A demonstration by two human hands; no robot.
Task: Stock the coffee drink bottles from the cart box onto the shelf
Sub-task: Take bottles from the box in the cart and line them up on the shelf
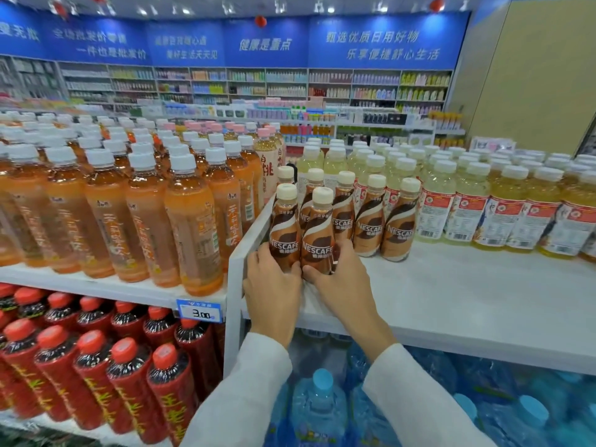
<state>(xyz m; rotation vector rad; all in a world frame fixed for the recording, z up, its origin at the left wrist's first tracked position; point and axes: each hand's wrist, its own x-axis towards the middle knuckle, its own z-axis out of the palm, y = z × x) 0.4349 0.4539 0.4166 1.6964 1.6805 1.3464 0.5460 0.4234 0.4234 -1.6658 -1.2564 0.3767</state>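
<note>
There are seven coffee bottles (317, 233): five in the back row and two in the front. Two hands are in view, the left hand (272, 285) and the right hand (342, 279), and each one holds one front bottle. There is one price tag (200, 311). The dark bottles with red caps (129, 391) show five in their front row, with more behind. The orange tea bottles (193, 227) and the pale yellow bottles (467, 217) are too many to count exactly. The blue water jugs (317, 411) are several, partly hidden.
</note>
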